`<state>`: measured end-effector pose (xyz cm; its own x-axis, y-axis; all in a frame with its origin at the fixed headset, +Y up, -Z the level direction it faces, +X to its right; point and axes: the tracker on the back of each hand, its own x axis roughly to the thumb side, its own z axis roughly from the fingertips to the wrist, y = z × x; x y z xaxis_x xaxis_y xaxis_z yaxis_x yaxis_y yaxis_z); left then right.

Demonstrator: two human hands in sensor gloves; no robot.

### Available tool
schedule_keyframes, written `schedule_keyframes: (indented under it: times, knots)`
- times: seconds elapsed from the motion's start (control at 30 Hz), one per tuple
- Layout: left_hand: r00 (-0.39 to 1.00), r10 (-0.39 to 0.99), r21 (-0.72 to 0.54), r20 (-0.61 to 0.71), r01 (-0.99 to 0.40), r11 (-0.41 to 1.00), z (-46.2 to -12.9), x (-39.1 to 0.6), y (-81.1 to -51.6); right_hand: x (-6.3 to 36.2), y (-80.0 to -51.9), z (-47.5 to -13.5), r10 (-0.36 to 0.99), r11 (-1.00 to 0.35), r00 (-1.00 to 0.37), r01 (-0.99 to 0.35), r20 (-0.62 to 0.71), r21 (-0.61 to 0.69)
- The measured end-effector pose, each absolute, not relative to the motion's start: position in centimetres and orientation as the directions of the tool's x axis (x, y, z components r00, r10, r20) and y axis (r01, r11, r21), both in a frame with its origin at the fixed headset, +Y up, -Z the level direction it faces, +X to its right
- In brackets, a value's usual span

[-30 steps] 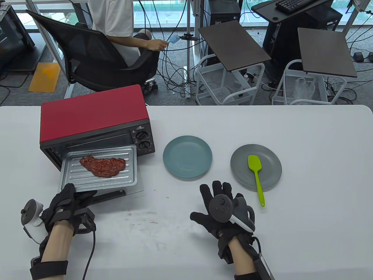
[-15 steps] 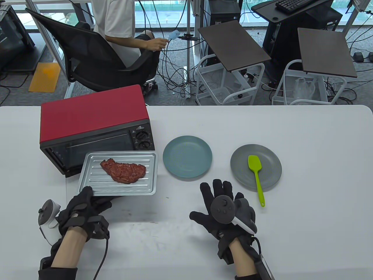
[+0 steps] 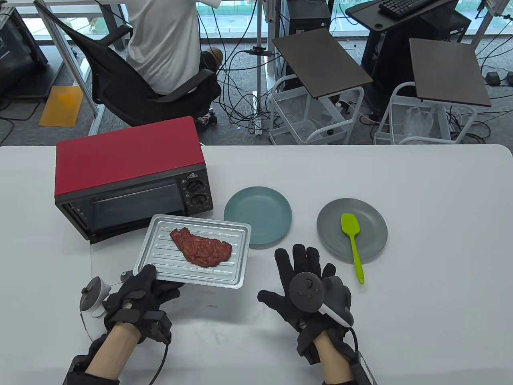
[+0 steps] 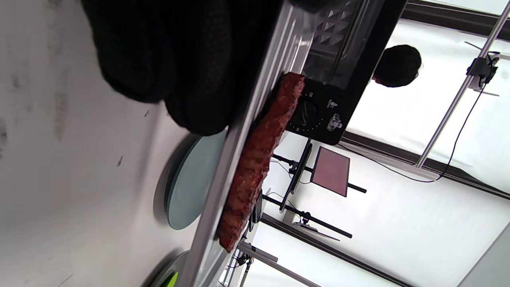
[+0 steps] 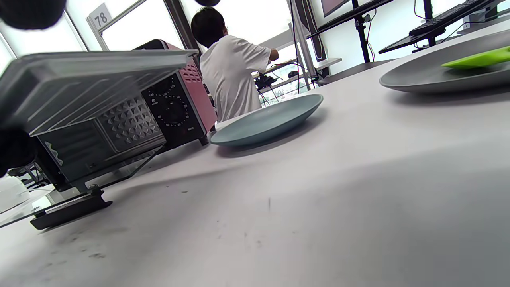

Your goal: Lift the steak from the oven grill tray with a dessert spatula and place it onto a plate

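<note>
The red-brown steak (image 3: 201, 252) lies on the ribbed metal grill tray (image 3: 160, 256), which hangs above the table right of the oven, its far corner over the blue plate (image 3: 264, 208). My left hand (image 3: 142, 290) grips the tray's near left edge; the left wrist view shows the fingers (image 4: 187, 67) under the tray (image 4: 235, 143) and the steak (image 4: 259, 159) edge-on. My right hand (image 3: 304, 276) rests flat on the table with fingers spread, holding nothing. The green spatula (image 3: 352, 240) lies on the grey plate (image 3: 368, 236), its handle past the rim.
The red oven (image 3: 128, 168) stands at the back left with its glass door (image 3: 96, 256) folded down onto the table. A person sits on a chair (image 3: 132, 84) beyond the table. The right wrist view shows the tray's underside (image 5: 91, 83) above the tabletop.
My left hand has drawn the tray with the steak out of the oven and carried it right, towards the blue plate. The right hand has stayed put.
</note>
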<state>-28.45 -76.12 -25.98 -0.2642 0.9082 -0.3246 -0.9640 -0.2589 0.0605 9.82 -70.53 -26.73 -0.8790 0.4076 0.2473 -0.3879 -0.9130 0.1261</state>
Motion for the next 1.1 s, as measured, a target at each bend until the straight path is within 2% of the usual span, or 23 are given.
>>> schedule_keyframes:
  times: [0.5,0.7,1.1]
  knots:
    - [-0.272,0.901,-0.024,-0.337,-0.955,-0.297,-25.2,-25.4,-77.5,10.3,-71.3,-27.1,0.51,-0.86,-0.839,-0.494,0.19,0.126]
    - [-0.329,0.879,-0.055,-0.346,-0.928,-0.369,-24.7,-24.3,-78.0,10.1,-71.8,-27.3,0.517,-0.856,-0.838,-0.497,0.176,0.142]
    - [-0.367,0.861,-0.092,-0.351,-0.902,-0.422,-24.3,-23.4,-78.6,9.7,-72.5,-27.6,0.595,-0.802,-0.786,-0.566,0.17,0.191]
